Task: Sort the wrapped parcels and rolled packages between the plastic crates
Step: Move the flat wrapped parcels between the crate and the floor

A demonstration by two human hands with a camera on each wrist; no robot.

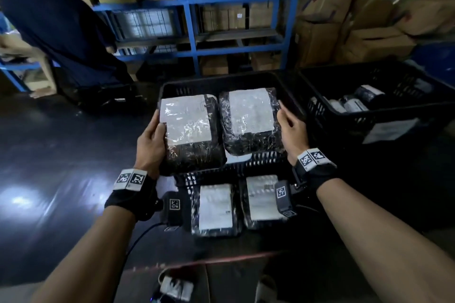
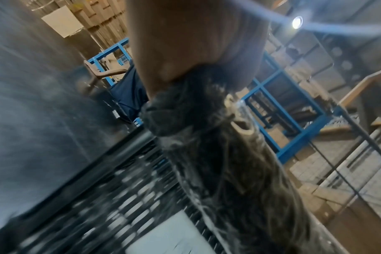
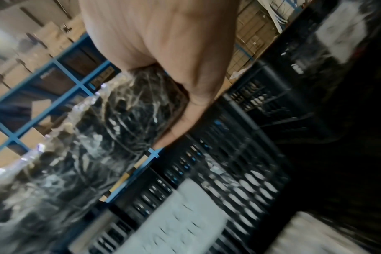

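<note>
Two flat black parcels wrapped in clear film, each with a white label, are held side by side over the black plastic crate [image 1: 221,81]. My left hand [image 1: 157,131] grips the left parcel [image 1: 189,128] by its left edge, thumb on top. My right hand [image 1: 285,122] grips the right parcel [image 1: 251,118] by its right edge. The left wrist view shows my left hand [image 2: 185,43] round the parcel [image 2: 228,163]; the right wrist view shows my right hand [image 3: 163,34] round the other parcel [image 3: 120,111]. Two more labelled parcels [image 1: 215,206] lie nearer me. Rolled packages [image 1: 354,103] sit in the right crate [image 1: 381,112].
A person in dark blue [image 1: 61,32] stands at the back left. Blue shelving [image 1: 192,7] with cardboard boxes runs behind the crates, and stacked boxes [image 1: 344,19] stand at the back right. A shiny dark floor [image 1: 49,179] lies to the left. A power strip [image 1: 176,288] lies by my feet.
</note>
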